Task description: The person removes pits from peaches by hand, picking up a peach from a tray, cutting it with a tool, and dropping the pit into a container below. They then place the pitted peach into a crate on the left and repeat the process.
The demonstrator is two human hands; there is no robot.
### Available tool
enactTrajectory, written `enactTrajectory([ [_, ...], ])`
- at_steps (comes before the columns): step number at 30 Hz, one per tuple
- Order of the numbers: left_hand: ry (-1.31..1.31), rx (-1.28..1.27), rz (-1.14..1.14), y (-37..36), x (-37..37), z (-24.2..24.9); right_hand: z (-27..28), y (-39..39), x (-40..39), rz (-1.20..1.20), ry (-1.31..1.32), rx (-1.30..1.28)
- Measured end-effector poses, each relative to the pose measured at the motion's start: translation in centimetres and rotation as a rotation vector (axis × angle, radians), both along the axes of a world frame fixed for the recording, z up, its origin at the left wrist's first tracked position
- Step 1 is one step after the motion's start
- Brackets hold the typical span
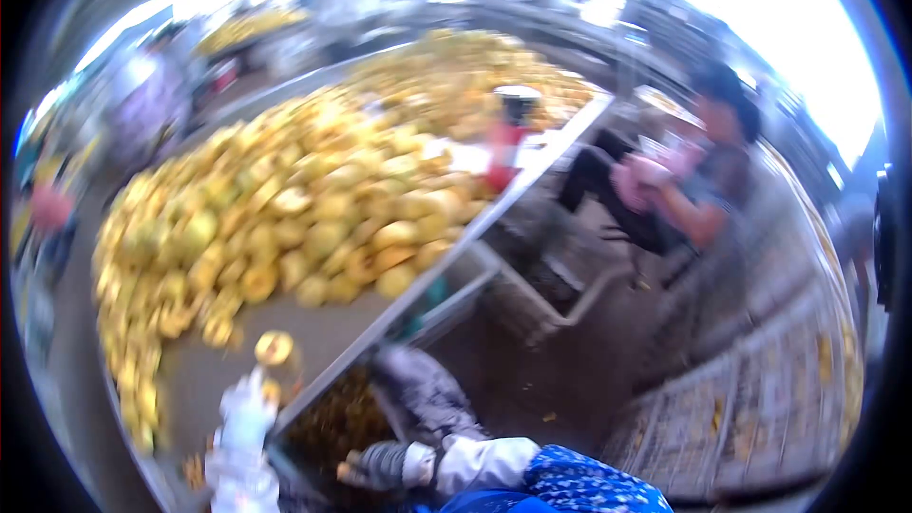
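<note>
A large heap of yellow fruit pieces (313, 180) lies on a metal-edged table (446, 256). At the lower left, my left hand (245, 408) wears a whitish glove and reaches over the table, close below a round yellow fruit piece (274, 348); motion blur hides its fingers and whether they hold anything. My right hand (375, 465), in a grey glove with a white cuff, is low in front of me, beside a dark container of yellowish scraps (332, 418). Its fingers look bent, and what they hold, if anything, is too blurred to make out.
A seated person (703, 171) in pink gloves is at the right, near a grey crate (560, 285). A red object with a dark top (503, 147) stands at the table's edge. Slatted racks (760, 399) fill the lower right. Another person (147, 100) is at the left.
</note>
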State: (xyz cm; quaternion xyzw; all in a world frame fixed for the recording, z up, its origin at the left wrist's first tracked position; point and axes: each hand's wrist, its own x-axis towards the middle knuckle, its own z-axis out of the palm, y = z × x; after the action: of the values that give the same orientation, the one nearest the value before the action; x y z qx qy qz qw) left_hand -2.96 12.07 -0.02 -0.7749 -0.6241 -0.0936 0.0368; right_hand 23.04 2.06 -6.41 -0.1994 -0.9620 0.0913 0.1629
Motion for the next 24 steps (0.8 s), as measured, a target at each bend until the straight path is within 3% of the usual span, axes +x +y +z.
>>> enactTrajectory([
  [1, -0.159, -0.039, 0.012, -0.2, -0.6, -0.2, 0.9, 0.5, 0.1, -0.034, 0.021, -0.250],
  [2, -0.198, -0.119, 0.088, -0.6, 0.4, 2.1, 3.1, 0.4, 0.0, -0.100, 0.136, -0.740],
  [4, -0.523, 0.137, 0.117, -0.7, -1.3, 1.1, 4.9, 0.0, -0.1, -0.213, 0.215, -1.024],
  [5, -0.928, 0.043, 0.258, -1.8, 0.6, 3.7, 5.5, 0.0, 0.4, -0.196, 0.196, -1.101],
  [6, -1.322, -0.076, 0.423, -2.8, 2.6, 6.6, 3.2, 0.4, 0.4, -0.183, 0.268, -1.051],
  [7, -1.479, -0.079, 0.340, -3.9, 2.7, 6.6, -2.1, 0.6, -0.3, -0.151, 0.327, -1.007],
  [9, -1.571, -0.048, 0.239, -5.8, 2.6, 5.3, -3.4, -0.8, -0.8, -0.114, 0.322, -0.808],
  [10, -1.748, 0.036, 0.283, -7.0, 5.8, 6.6, -0.5, -0.4, 1.1, -0.112, 0.266, -0.649],
  [11, -1.867, -0.064, 0.060, -7.8, 4.8, 4.5, 0.9, -0.5, 2.1, -0.113, 0.279, -0.470],
  [12, -2.059, -0.119, 0.030, -8.1, 3.9, 1.6, 2.3, -0.3, 1.5, -0.153, 0.333, -0.510],
  [13, -2.212, -0.141, 0.140, -8.9, 6.2, 2.8, 4.2, -0.1, 1.1, -0.191, 0.391, -0.549],
  [14, -2.281, -0.153, 0.212, -8.8, 6.9, 2.8, 4.4, 0.4, 0.8, -0.149, 0.529, 0.046],
  [16, -2.042, 0.052, 0.341, -9.9, 8.1, 0.6, 5.7, -0.1, 0.7, -0.186, 0.317, -0.283],
  [17, -1.921, 0.113, 0.375, -9.7, 8.8, -0.3, 5.9, -0.2, 0.5, -0.180, 0.332, -0.061],
  [18, -2.032, 0.010, 0.333, -9.5, 8.7, 0.7, 6.1, -0.1, 0.5, -0.183, 0.348, 0.175],
  [19, -2.137, -0.099, 0.302, -9.3, 8.7, 1.7, 7.3, -0.2, 0.8, -0.192, 0.262, -0.022],
  [20, -2.171, 0.038, 0.271, -10.1, 9.6, 0.9, 7.1, -0.4, 0.6, -0.203, 0.272, -0.094],
  [23, -2.027, -0.018, 0.284, -9.8, 9.2, 0.1, 6.2, -0.4, -0.3, -0.295, 0.253, -0.368],
  [24, -2.002, -0.004, 0.294, -9.8, 9.5, -0.3, 6.2, -0.5, -0.4, -0.291, 0.246, -0.347],
])
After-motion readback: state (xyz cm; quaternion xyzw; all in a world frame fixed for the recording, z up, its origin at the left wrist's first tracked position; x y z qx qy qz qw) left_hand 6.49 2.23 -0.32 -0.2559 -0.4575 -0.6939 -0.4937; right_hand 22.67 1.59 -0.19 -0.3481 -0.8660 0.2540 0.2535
